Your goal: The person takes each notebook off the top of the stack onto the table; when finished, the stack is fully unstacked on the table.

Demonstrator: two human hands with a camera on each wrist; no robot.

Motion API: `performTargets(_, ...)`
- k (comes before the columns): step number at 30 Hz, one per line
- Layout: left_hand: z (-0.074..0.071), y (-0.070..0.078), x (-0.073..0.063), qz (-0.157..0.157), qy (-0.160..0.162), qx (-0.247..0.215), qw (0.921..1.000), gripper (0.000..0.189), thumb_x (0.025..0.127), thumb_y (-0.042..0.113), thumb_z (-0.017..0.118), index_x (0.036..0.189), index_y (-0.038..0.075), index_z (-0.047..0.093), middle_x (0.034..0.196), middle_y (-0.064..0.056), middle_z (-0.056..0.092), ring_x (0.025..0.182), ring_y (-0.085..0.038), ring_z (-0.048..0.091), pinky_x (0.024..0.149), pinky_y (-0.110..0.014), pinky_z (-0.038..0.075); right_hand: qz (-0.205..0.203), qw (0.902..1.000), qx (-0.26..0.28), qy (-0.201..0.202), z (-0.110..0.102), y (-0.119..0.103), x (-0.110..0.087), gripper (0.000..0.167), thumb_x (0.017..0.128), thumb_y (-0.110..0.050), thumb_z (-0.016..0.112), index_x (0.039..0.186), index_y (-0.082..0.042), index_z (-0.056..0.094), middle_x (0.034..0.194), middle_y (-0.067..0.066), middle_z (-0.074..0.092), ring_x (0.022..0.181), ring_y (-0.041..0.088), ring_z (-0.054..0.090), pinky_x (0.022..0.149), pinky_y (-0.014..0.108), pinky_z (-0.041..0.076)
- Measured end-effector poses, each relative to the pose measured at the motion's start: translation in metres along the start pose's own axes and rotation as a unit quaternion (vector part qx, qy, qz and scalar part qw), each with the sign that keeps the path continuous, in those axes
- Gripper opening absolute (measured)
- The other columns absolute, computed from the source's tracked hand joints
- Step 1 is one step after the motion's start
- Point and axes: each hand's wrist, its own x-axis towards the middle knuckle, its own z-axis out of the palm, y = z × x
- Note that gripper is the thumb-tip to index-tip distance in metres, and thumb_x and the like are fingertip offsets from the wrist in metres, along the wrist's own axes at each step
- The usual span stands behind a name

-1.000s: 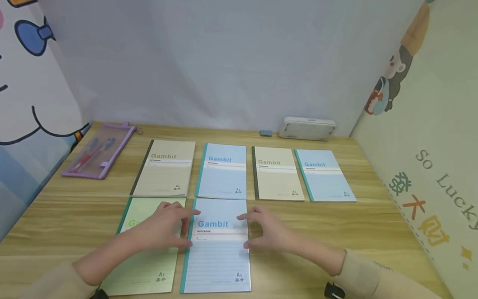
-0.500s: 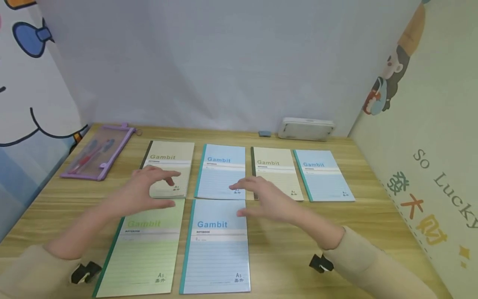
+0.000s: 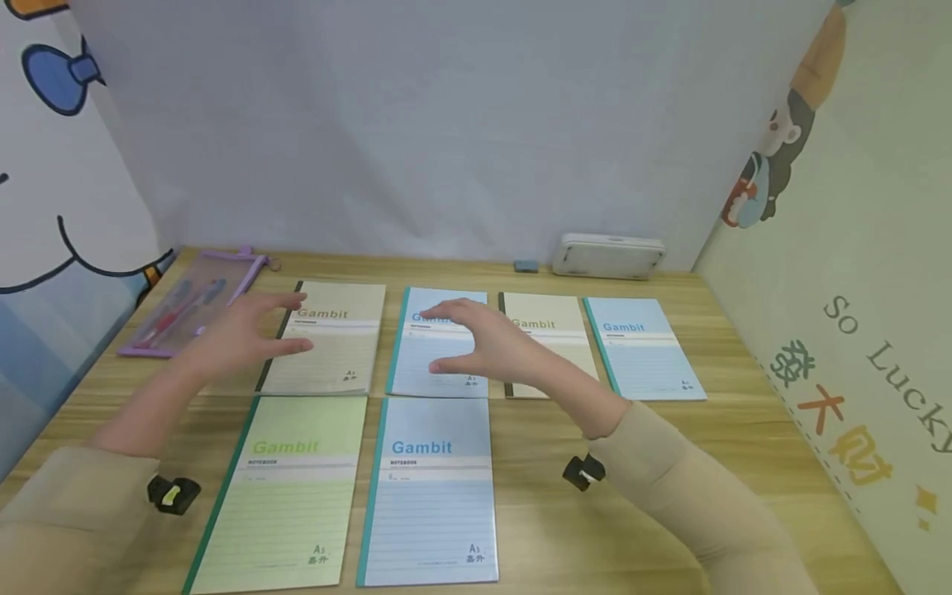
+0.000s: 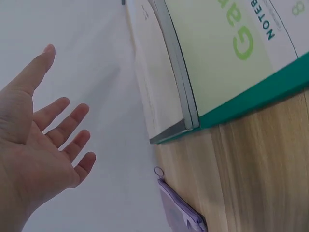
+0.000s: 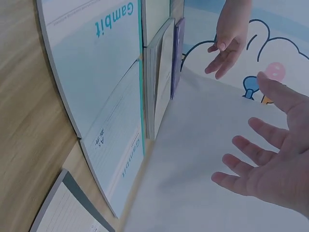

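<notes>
- My left hand [image 3: 226, 339] hovers, spread, near the leftmost oblong beige notebook [image 3: 335, 355] (dark-spined).
- My right hand [image 3: 491, 343] hovers, wide, over the lined blue notebook [image 3: 415, 351] beside it.
- Both notebooks lie on the wood-grained table [image 3: 565, 537].

Closed Gambit notebooks [image 3: 430, 516], flat, two rows

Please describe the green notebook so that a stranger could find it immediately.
On the table, look at the nearer of two notebook rows. There, the green notebook lies left of a blue notebook. Only its cover is green; the others are blue or beige.
</notes>
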Motion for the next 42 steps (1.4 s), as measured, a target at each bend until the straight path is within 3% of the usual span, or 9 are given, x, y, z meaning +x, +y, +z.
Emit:
performTargets(5, -0.001, -0.013, 0.006, -0.029, -0.007, -0.023, 0.9993, 0.088, 0.082, 0.048, 0.069, 0.146, 0.001, 0.030, 0.144, -0.027, 0.035, 0.135, -0.050, 0.020, 0.102, -0.068, 0.021, 0.006, 0.9999, -0.014, 0.004, 0.006, 0.005, 0.024, 0.071, 0.084, -0.041, 0.070, 0.144, -0.020, 0.040, 0.150, 0.004, 0.035, 0.139, 0.023, 0.029, 0.110, 0.044, 0.030)
performTargets(12, 0.007, -0.035, 0.016, -0.048, -0.004, -0.008, 0.9988, 0.092, 0.081, 0.044, 0.072, 0.148, 0.002, 0.025, 0.148, -0.028, 0.028, 0.136, -0.050, 0.019, 0.103, -0.068, 0.019, 0.002, 0.9999, -0.007, 0.008, 0.024, 0.012, 0.054, 0.081, 0.081, -0.039, 0.074, 0.147, -0.016, 0.034, 0.153, 0.009, 0.028, 0.141, 0.025, 0.024, 0.112, 0.043, 0.026)
performTargets(20, 0.024, -0.064, 0.025, -0.035, 0.007, 0.002, 0.9993, 0.107, 0.074, 0.045, 0.078, 0.151, 0.006, 0.014, 0.147, -0.028, 0.029, 0.134, -0.051, 0.020, 0.101, -0.070, 0.017, 0.012, 0.9999, -0.005, -0.006, 0.051, 0.015, 0.081, 0.087, 0.080, -0.044, 0.073, 0.150, -0.018, 0.027, 0.157, 0.009, 0.018, 0.143, 0.027, 0.018, 0.113, 0.045, 0.024)
performTargets(26, 0.034, -0.079, 0.027, -0.052, -0.020, 0.030, 0.9980, 0.112, 0.072, 0.057, 0.074, 0.152, 0.010, 0.011, 0.149, -0.029, 0.025, 0.133, -0.056, 0.015, 0.093, -0.079, 0.007, 0.030, 0.9993, 0.012, -0.021, 0.077, 0.017, 0.095, 0.085, 0.082, -0.045, 0.071, 0.150, -0.020, 0.026, 0.158, 0.011, 0.014, 0.144, 0.028, 0.015, 0.113, 0.046, 0.024)
performTargets(33, 0.035, -0.090, 0.026, -0.047, -0.026, 0.015, 0.9984, 0.113, 0.072, 0.054, 0.075, 0.152, 0.006, 0.011, 0.148, -0.030, 0.024, 0.134, -0.053, 0.016, 0.101, -0.071, 0.014, 0.060, 0.9974, 0.014, -0.037, 0.098, 0.019, 0.106, 0.086, 0.080, -0.049, 0.071, 0.150, -0.021, 0.028, 0.157, 0.012, 0.016, 0.144, 0.028, 0.018, 0.112, 0.044, 0.026)
performTargets(42, 0.031, -0.091, 0.025, -0.049, -0.034, 0.012, 0.9981, 0.111, 0.074, 0.054, 0.074, 0.150, -0.001, 0.013, 0.142, -0.033, 0.033, 0.133, -0.052, 0.022, 0.104, -0.066, 0.018, 0.091, 0.9940, 0.005, -0.061, 0.105, 0.025, 0.111, 0.087, 0.080, -0.047, 0.072, 0.149, -0.017, 0.029, 0.156, 0.012, 0.019, 0.143, 0.026, 0.019, 0.114, 0.040, 0.023)
